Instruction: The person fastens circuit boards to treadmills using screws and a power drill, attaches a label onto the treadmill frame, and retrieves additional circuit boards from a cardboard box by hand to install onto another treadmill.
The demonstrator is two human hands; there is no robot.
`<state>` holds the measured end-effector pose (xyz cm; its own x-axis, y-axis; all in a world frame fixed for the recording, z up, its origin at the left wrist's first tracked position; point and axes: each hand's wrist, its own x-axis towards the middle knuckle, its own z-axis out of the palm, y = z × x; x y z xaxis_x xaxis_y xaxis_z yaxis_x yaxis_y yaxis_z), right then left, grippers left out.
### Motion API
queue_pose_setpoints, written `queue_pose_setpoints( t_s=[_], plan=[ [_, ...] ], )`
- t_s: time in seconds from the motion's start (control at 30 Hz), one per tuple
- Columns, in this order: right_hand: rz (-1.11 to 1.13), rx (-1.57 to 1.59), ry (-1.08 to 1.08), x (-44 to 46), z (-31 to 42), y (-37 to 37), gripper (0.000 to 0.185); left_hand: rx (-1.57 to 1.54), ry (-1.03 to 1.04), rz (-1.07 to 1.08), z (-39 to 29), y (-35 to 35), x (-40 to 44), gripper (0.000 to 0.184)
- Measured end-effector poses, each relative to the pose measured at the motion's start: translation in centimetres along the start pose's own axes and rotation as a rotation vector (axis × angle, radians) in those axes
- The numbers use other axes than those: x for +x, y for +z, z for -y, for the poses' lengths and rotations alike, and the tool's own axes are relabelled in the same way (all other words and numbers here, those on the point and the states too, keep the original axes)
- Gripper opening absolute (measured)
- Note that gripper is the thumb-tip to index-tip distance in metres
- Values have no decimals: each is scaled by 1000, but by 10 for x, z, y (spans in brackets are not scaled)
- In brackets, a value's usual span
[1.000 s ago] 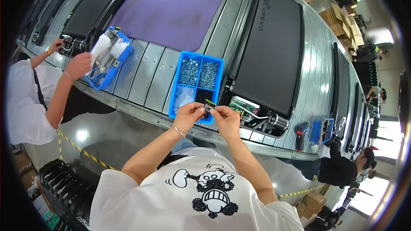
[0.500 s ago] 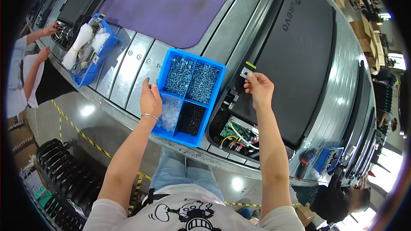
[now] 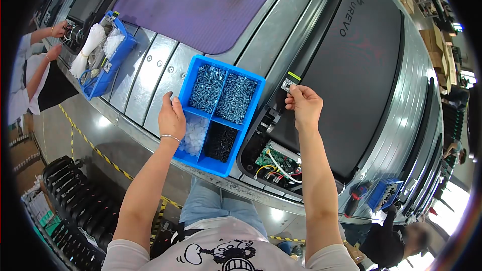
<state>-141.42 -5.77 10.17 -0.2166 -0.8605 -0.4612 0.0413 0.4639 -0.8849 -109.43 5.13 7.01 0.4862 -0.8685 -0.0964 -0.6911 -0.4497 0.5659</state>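
My right hand pinches a small tag printed with a QR code, beside a yellow-green strip, over the edge of a black treadmill deck. My left hand lies along the left wall of a blue divided bin, fingers stretched out; whether it presses on the wall I cannot tell. In the bin, silvery screws fill both far compartments. White plastic pieces lie near left and black screws near right. Below my right hand, an open housing shows a green circuit board and coloured wires.
A purple mat covers part of the metal line. To the left, a blue bin holds white cable ties, near a co-worker's hands. A red-and-black tool and another blue bin sit at the right edge.
The blue divided bin has shifted and turned slightly in view, and my left hand has slid a little left. My right hand keeps its pinch on the tag. The co-worker's hands have moved.
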Motion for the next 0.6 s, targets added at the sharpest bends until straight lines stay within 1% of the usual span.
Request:
queue_pose_setpoints(
  t_s=[0.27, 0.6],
  plan=[
    [-2, 21, -7, 0, -1, 1, 18, 38, 11, -10, 0, 1, 0, 40],
    [-12, -34, 17, -1, 5, 3, 18, 46, 23, -26, 0, 2, -1, 40]
  ],
)
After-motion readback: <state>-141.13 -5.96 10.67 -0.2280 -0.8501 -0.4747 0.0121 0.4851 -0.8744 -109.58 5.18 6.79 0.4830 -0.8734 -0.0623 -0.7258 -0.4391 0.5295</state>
